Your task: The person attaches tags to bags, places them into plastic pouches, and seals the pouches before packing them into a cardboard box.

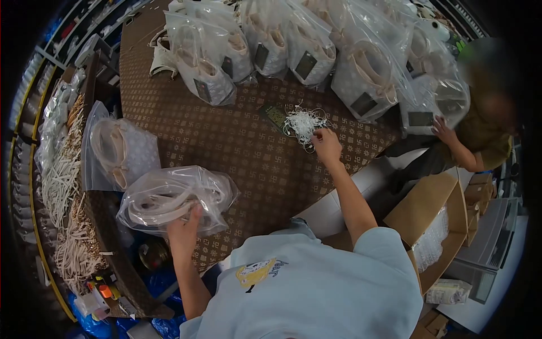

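My left hand (185,227) is closed on the near side of a clear plastic bag (220,195) with a pale handbag (164,210) inside; some fingertips are hidden by the plastic. My right hand (327,146) reaches across the table, fingers bent and pinched at the right edge of a tangled heap of thin white strings (305,123). Beside that heap lies a small dark printed card (274,116). To the left, another pale handbag (127,152) stands in its own clear bag at the table's edge.
Several handbags in clear plastic bags, such as this one (361,79), line the table's (226,135) far side. At right, a co-worker's hand (445,131) touches a bagged handbag. Straps (73,226) hang at left. An open carton (435,226) stands at lower right.
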Available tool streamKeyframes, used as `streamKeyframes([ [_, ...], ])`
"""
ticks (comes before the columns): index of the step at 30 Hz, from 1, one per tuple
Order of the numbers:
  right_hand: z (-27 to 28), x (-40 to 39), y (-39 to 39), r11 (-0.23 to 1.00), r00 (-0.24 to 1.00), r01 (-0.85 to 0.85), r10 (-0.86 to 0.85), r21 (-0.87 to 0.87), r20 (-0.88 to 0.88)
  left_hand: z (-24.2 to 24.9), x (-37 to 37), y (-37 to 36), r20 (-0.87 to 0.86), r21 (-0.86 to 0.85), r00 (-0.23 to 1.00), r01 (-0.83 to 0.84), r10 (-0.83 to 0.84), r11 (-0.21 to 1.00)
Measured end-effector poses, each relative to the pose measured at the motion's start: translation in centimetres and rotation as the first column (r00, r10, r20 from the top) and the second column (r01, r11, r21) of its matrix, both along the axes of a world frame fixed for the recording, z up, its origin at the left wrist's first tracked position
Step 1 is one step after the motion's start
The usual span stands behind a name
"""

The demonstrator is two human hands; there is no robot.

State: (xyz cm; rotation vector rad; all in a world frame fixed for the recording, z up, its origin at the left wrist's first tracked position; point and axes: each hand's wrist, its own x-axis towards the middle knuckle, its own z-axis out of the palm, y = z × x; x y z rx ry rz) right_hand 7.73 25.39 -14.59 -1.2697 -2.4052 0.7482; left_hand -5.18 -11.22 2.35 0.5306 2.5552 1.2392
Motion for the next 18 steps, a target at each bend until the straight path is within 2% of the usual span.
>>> streamKeyframes([
  [1,0.1,-1.5,-0.3,0.986,0.989,-0.134,0.14,0.099,-0.048,0.7,0.2,-0.1,-0.005,-0.002,1.0,-0.007,0.007,1.0],
  [3,-0.3,-5.6,-0.6,0.941,0.963,-0.253,0.268,0.224,-0.035,2.1,0.6,-0.4,0.086,0.13,0.996,-0.016,0.005,0.991],
  [4,-0.3,-7.5,-0.8,0.94,0.96,-0.26,0.277,0.223,-0.046,3.1,0.8,-0.7,0.076,0.126,0.997,-0.024,0.014,0.992],
  [6,-0.2,-10.7,-1.0,0.886,0.962,-0.259,0.199,0.385,0.19,5.2,1.5,-1.7,0.116,-0.021,0.992,-0.053,0.055,0.998],
  [7,-0.5,-11.7,-0.7,0.883,0.96,-0.267,0.211,0.387,0.182,5.9,1.9,-2.5,0.108,-0.021,0.992,-0.065,0.067,0.998],
  [9,-1.1,-13.1,0.1,0.92,0.88,-0.315,0.19,0.235,0.435,7.1,2.5,-4.2,0.18,-0.217,0.978,-0.064,0.104,0.974],
  [10,-1.0,-13.5,0.1,0.914,0.88,-0.328,0.204,0.239,0.429,7.9,2.9,-4.5,0.174,-0.214,0.977,-0.081,0.12,0.973],
  [12,-0.9,-13.5,0.1,0.934,0.899,-0.268,0.155,0.235,0.41,8.8,4.5,-4.3,0.339,0.068,0.934,0.1,-0.118,0.993],
  [13,-1.3,-13.4,0.1,0.929,0.894,-0.282,0.165,0.238,0.416,8.4,4.7,-4.2,0.343,0.073,0.933,0.086,-0.106,0.994],
  [15,-2.1,-12.8,0.2,0.961,0.992,-0.115,0.098,0.251,0.078,6.6,4.6,-3.0,0.41,0.304,0.765,0.399,-0.497,0.865],
  [16,-1.5,-12.5,-0.2,0.959,0.991,-0.117,0.098,0.257,0.086,5.7,4.5,-1.7,0.41,0.294,0.725,0.47,-0.553,0.833],
  [17,-0.9,-12.1,-0.7,0.972,0.991,-0.115,0.127,0.204,-0.047,4.7,4.4,-0.2,0.408,0.283,0.679,0.542,-0.61,0.791],
  [18,0.2,-11.5,-1.4,0.982,0.973,-0.118,0.144,0.15,-0.179,3.4,4.7,1.1,0.368,0.271,0.73,0.508,-0.576,0.818],
])
